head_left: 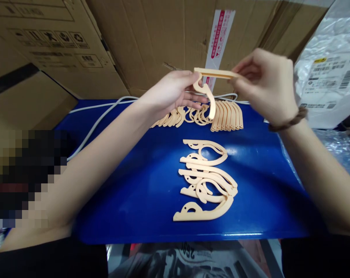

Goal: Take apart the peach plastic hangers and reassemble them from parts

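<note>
Above the back of the blue table, a beige plastic arm piece (217, 73) is held level between both hands. My left hand (175, 90) pinches its left end along with a curved hook piece (211, 101) that hangs down. My right hand (263, 83) closes its fingers on the right end. Beneath the hands lie a row of loose hooks (175, 117) and a neat row of beige arm pieces (227, 116). Several folded hanger-like assemblies (205, 170) lie in a column at the table's middle, some overlapping.
Cardboard boxes (157, 38) stand behind the blue table (134, 193) and at the left. A white cable (96, 123) runs along the back left. At the right are a labelled plastic package (331, 73) and clear bubble wrap (342, 150).
</note>
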`<state>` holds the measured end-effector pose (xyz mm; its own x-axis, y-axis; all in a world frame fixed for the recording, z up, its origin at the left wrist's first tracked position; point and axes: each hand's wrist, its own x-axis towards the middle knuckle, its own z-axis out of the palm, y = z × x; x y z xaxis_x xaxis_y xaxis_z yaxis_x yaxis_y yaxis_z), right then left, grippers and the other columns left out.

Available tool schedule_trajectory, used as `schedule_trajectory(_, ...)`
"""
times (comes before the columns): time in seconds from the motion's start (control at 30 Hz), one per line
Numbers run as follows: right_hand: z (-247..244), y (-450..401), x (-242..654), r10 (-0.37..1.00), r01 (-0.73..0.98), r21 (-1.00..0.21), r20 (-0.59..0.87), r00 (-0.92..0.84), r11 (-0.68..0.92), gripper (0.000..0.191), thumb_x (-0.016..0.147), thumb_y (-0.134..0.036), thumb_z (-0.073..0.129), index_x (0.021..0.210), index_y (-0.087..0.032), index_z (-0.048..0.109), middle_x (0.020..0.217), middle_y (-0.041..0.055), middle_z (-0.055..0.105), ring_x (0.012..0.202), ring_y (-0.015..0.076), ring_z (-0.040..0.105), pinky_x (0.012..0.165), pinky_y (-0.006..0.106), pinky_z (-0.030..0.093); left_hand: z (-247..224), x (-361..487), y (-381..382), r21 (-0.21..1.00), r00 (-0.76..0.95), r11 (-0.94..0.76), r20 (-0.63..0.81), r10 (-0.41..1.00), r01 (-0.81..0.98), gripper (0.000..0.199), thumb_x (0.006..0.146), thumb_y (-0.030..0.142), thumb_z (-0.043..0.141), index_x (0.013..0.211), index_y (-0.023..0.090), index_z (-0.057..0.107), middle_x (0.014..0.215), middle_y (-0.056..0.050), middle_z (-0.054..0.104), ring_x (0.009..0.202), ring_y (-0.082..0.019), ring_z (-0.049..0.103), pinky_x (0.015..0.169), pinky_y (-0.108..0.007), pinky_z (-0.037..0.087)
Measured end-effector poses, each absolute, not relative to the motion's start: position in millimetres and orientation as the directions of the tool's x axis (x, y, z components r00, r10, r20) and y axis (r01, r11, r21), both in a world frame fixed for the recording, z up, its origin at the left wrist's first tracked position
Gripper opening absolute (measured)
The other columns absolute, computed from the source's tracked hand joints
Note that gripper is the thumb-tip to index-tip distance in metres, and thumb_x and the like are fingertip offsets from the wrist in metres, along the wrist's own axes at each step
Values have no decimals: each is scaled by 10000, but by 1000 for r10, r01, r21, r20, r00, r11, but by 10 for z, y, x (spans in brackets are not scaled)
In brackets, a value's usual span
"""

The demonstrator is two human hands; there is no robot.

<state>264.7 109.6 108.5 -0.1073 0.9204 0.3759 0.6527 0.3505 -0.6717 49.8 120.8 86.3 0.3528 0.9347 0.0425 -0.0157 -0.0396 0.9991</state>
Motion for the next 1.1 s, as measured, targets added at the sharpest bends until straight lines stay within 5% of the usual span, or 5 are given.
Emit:
schedule_trajectory(0.13,1016,930,2465,869,902,-243,440,-227,358,342,1032,-375,451,1187,-191,695,1294,175,706,1259,409,614,1029,530,387,841,667,1143,997,313,-7,-19,950,83,222,1105,285,386,958,176,512,740,14,615,622,-116,714,621,-206,576)
schedule_trajectory(0.37,917,973,2417,856,912,265,336,-392,314,548,1128,-446,204,1280,-179,658,1065,181,780,928,328,735,697,376,411,763,725,1084,943,367,-181,69,928,279,341,1126,271,353,807,200,452,566,76,367,452,-72,515,589,-228,491)
schedule_trajectory(0.73,756,1025,2271,859,907,174,292,-419,383,380,1005,-94,337,1248,-87,629,1036,212,738,922,357,738,754,412,508,674,634,1202,711,315,-422,287,904,563,402,1086,328,404,702,215,445,588,1,501,676,-170,624,732,-289,487)
schedule_trajectory(0.97,758,1461,2436,954,915,-277,150,-260,293,238,957,-105,523,751,-191,606,535,21,565,514,159,550,635,305,482,660,534,1372,366,345,-467,351,870,805,333,1065,447,425,930,219,626,802,-73,672,913,-278,688,860,-356,463)
schedule_trajectory(1.1,744,1627,2767,971,886,-419,205,-123,201,267,1023,-110,396,984,-159,656,662,21,662,493,125,541,611,283,470,596,348,1555,425,326,-351,133,936,834,350,1054,380,408,893,202,662,686,-33,666,756,-221,671,781,-328,459)
